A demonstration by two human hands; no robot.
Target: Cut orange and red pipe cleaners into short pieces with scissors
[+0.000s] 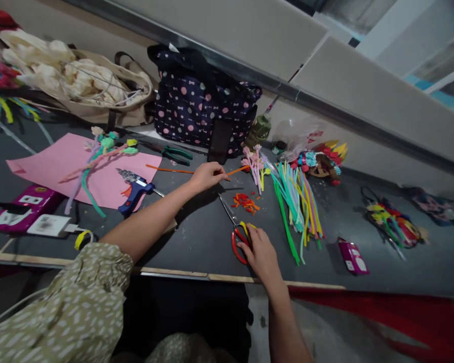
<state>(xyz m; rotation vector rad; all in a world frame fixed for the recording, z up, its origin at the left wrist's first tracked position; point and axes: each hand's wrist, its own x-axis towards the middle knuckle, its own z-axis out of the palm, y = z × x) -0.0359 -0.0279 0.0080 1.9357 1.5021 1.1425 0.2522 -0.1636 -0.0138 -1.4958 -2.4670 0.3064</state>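
Observation:
My left hand [206, 176] pinches an orange pipe cleaner [237, 170] that lies across the dark table [196, 237]. My right hand [261, 254] rests on the red and yellow handles of the scissors [235, 229], which lie on the table with blades pointing away. Small orange and red cut pieces [245, 201] sit just beyond the scissor tips. A bundle of coloured pipe cleaners [298, 204] lies to the right of them, and pink pipe-cleaner flowers [255, 164] stand next to the orange stem's end.
A blue glue gun [136, 191] and finished flowers [106, 146] lie on pink paper [60, 169] at left. Green pliers [176, 154], a polka-dot bag [200, 108], a beige bag [98, 91], a power strip [22, 204] and a pink box [352, 258] stand around.

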